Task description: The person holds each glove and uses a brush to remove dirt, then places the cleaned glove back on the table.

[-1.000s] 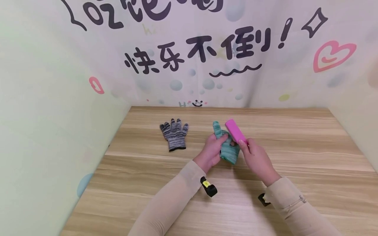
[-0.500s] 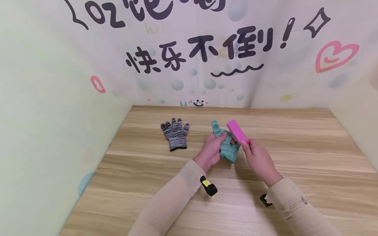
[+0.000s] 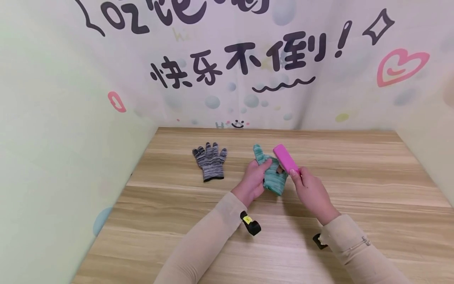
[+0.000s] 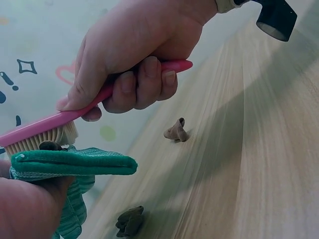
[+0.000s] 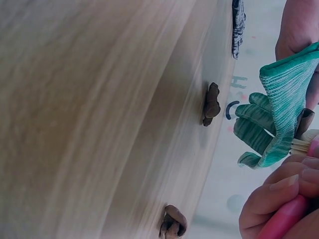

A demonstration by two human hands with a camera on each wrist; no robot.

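Fingers [image 4: 124, 89] of the right hand [image 3: 313, 193] are curled round the handle of a pink brush [image 3: 285, 158], the thumb laid along its back. Its pale bristles [image 4: 42, 141] face a green glove [image 3: 276, 182], touching or just beside a small brown scrap [image 5: 305, 122] on it; which of the 2 cannot be told. The left hand [image 3: 253, 179] pinches that glove, thumb on top, its other fingers mostly hidden underneath. The glove is held above the table [image 3: 354, 177], its cuff toward the person and 1 knitted finger sticking out past the left hand.

Tan and brown wood grain streaks across the tabletop. Each wrist view shows 2 crumpled brown lumps [image 4: 177, 130] lying on it. Farther off, to the left, a grey glove [image 3: 213, 162] lies flat, its fingers spread toward the back and its dark-edged cuff toward the person. Beyond the table's back edge rises a whitish cloth [image 3: 198, 114] printed with black writing [image 3: 243, 63], a pink heart [image 3: 381, 74], pale dots and a small smiling face. Pale green covers the left wall [image 3: 46, 157], cream the right wall [image 3: 430, 154].
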